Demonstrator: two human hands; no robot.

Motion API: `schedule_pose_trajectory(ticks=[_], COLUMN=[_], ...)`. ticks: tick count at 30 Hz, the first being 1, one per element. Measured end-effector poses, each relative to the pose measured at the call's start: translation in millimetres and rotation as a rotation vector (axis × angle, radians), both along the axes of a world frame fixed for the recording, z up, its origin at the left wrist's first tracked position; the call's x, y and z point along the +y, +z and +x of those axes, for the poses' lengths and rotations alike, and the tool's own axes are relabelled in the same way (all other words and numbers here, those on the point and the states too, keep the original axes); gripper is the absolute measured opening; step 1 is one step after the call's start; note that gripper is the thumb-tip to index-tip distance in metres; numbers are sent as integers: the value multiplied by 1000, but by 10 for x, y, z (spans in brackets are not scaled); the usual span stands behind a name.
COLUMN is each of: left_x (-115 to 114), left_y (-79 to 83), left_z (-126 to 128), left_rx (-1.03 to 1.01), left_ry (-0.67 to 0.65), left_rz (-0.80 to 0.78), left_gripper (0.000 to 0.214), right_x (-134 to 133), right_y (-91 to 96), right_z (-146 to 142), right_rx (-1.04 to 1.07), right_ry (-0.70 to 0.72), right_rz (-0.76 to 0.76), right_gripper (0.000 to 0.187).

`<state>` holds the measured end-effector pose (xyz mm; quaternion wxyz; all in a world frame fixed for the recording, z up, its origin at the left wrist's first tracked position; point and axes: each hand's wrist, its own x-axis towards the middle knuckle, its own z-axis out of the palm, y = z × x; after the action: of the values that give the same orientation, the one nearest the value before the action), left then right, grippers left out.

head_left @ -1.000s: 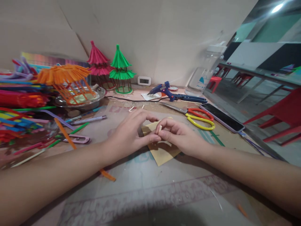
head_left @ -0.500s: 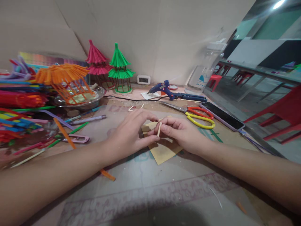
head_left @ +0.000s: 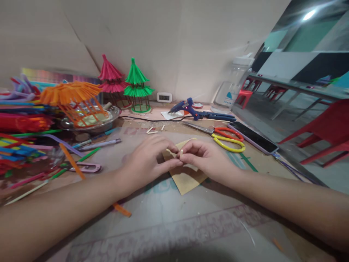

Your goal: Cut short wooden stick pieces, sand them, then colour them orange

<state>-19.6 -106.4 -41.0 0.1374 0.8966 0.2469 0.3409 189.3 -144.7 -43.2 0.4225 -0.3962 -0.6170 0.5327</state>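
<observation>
A short pale wooden stick is pinched between the thumb and fingers of my right hand. From the other side, my left hand is closed towards it, thumb and fingertips meeting at the stick. Part of the stick is hidden by the fingers. Beneath both hands lies a yellowish square of paper, perhaps sandpaper, on the covered table. A few more short sticks rest just beyond my left hand.
Orange-and-yellow-handled scissors, a phone and a blue glue gun lie behind my right hand. A water bottle stands further back. At left are an orange pipe-cleaner hut, green tower, pink tower and pipe cleaners.
The stick stood out longer between my fingers; now only a short end shows. My fingertips have drawn closer together. The whole view has shifted slightly.
</observation>
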Motion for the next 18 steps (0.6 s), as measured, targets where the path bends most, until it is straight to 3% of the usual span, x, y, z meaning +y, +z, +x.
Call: schedule_pose_trajectory(ticks=[7, 11, 14, 18], left_x=[10, -33, -68, -59], left_y=[44, 83, 117, 167], left_z=[1, 13, 26, 43], left_rx=[-40, -66, -113, -218], left_ry=[-95, -59, 35, 91], left_rz=[-66, -269, -488, -649], left_gripper=[14, 17, 18, 18], right_x=[-34, -36, 32, 253], right_y=[-13, 48, 215, 374], right_z=[-66, -60, 169, 836], right_rx=[21, -134, -479, -1156], right_ry=[-20, -21, -73, -155], right_rz=[-81, 83, 306, 537], right_gripper=[23, 17, 17, 30])
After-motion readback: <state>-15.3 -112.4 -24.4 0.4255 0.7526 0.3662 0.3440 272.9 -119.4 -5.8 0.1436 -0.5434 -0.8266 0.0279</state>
